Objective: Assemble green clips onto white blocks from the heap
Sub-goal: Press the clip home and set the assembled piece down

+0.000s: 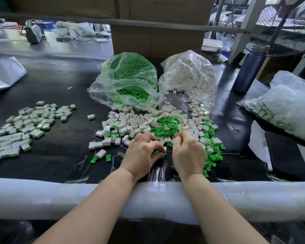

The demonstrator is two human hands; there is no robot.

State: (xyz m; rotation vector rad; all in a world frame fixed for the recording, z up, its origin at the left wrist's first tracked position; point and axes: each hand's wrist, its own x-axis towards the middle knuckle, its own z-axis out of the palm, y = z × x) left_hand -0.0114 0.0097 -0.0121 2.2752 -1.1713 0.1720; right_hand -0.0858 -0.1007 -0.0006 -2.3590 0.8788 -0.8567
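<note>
Head view: the left hand (142, 152) pinches a green clip (159, 152) against a white block (161, 142) at the heap's (158, 125) near edge. The right hand (187, 152) has curled fingers; what they hold I cannot tell. Finished pieces (23, 127) lie far left. Much remains, judging by the two full bags (127, 80) beyond.

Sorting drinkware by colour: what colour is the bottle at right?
Dark blue bottle, head view.
</note>
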